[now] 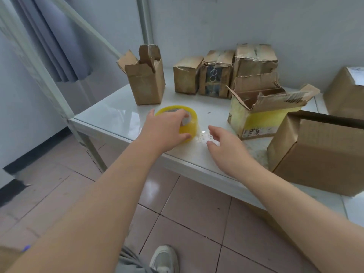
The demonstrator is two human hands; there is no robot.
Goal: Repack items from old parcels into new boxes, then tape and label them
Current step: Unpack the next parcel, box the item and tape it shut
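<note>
– First, report the work surface and the room.

– Work surface: glossy white tabletop (110,115) on a pale metal frame (92,152), set against a white wall (256,20). Floor: pinkish square tiles (197,223). A grey curtain (65,46) hangs at the left. On the tabletop:
- 1 tall brown cardboard box with open flaps (145,83) at the rear left
- 3 worn, taped brown cartons (216,73) in a row by the wall
- 1 opened carton wrapped in yellow tape (262,119) at mid-right
- 1 large plain brown cardboard box (315,154) at the near right edge
- White crumbs (202,137), scattered near the front edge

– Next, the tape and the hands.

– Yellow roll of packing tape (190,123): on the tabletop near the front edge, in front of the tall box. Left hand (165,131): arm extended, palm down, fingers over the top of the roll, thumb against its near wall, gripping it. Right hand (224,148): just right of the roll and apart from it, palm down by the crumbs, fingers loosely spread, holding nothing.
</note>
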